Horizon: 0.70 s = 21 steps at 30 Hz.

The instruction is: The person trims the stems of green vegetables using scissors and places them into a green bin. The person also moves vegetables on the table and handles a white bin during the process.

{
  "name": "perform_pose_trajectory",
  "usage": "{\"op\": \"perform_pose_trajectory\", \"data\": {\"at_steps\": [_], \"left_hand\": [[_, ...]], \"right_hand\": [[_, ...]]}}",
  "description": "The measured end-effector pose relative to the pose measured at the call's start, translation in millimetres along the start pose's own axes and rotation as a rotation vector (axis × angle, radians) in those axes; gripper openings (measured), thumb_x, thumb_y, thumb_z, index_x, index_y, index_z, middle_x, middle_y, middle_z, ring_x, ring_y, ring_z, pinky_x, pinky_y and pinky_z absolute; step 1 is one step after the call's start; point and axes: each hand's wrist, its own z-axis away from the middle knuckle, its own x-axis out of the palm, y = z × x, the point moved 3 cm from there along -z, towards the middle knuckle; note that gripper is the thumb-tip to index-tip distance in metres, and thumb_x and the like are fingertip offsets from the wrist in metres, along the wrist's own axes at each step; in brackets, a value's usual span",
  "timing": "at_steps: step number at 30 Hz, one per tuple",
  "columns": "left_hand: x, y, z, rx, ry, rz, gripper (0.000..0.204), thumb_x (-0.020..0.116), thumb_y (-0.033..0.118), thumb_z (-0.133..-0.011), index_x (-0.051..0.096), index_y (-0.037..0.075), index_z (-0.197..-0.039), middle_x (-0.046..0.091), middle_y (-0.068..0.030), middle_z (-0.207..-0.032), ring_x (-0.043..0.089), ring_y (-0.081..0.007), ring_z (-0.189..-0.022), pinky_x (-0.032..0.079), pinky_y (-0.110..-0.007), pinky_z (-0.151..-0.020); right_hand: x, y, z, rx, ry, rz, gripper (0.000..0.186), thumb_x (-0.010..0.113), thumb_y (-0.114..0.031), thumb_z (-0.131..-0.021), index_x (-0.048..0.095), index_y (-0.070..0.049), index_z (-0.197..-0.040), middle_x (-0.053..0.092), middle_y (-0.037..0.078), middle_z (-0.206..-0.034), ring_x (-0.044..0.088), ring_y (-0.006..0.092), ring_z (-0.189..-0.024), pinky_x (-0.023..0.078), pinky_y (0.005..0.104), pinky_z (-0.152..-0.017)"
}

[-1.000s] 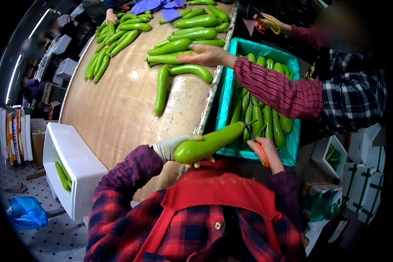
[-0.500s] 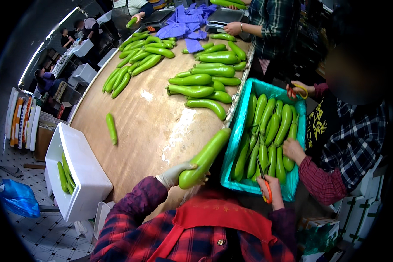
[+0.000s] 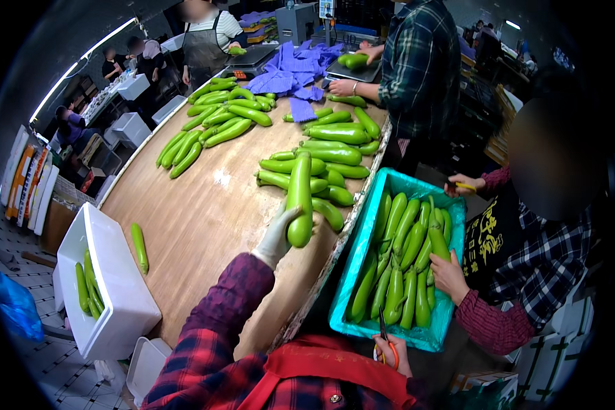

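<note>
A long green eggplant (image 3: 299, 201) is gripped near its thick end by my gloved left hand (image 3: 275, 232). It is raised over the table, its narrow end pointing away from me towards a pile of green eggplants (image 3: 331, 154). In my bare right hand (image 3: 398, 357) is a pair of scissors (image 3: 383, 335) with orange-red handles and dark blades. These blades point away from me, over the near edge of a teal-lined crate (image 3: 345, 290). Inside the crate lie many green eggplants (image 3: 395, 294) in rows.
Another pile of eggplants (image 3: 219, 116) lies far left on the wooden table (image 3: 205, 239), with one eggplant (image 3: 139, 248) alone nearer. A white foam box (image 3: 126, 301) stands at left. Across the crate, a co-worker's hand (image 3: 449, 277) touches an eggplant. Purple strips (image 3: 297, 68) lie between scales.
My left hand has carried the eggplant forward over the table and turned it more upright. My right hand keeps the scissors by the crate. The view has shifted; a far co-worker now handles eggplants at a scale.
</note>
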Motion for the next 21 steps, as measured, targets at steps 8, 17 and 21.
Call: {"op": "perform_pose_trajectory", "data": {"at_steps": [8,17,21], "left_hand": [[-2.0,12.9,-173.3,0.192,0.173,0.112,0.035,0.062,0.026,-0.091,0.043,0.013,-0.117,0.056,-0.0119,-0.099,0.063,-0.0273,-0.081,0.058,-0.044,-0.067],[0.1,-11.7,-245.0,0.104,0.354,0.023,0.073,0.059,0.023,-0.092,0.015,0.018,-0.150,0.031,-0.0143,-0.146,0.050,-0.0361,-0.118,0.048,-0.046,-0.088],[-4.8,-23.1,-227.7,0.067,0.215,-0.006,0.059,0.054,0.022,-0.095,0.025,0.010,-0.145,0.041,-0.0166,-0.139,0.053,-0.0321,-0.115,0.049,-0.042,-0.090]], "right_hand": [[1.2,8.5,-13.5,-0.052,0.008,-0.039,0.019,0.062,-0.017,-0.092,0.066,0.000,-0.099,0.055,0.000,-0.061,0.050,0.0057,-0.046,0.038,0.0201,-0.044],[-8.0,38.0,-19.4,-0.019,-0.009,-0.147,0.018,0.055,-0.024,-0.096,0.057,-0.007,-0.094,0.055,0.002,-0.072,0.049,0.0114,-0.061,0.038,0.0256,-0.055],[-11.1,58.7,-17.0,0.025,0.008,-0.485,0.025,0.054,-0.027,-0.095,0.056,-0.006,-0.108,0.062,0.011,-0.095,0.057,0.0177,-0.084,0.044,0.0293,-0.072]]}}
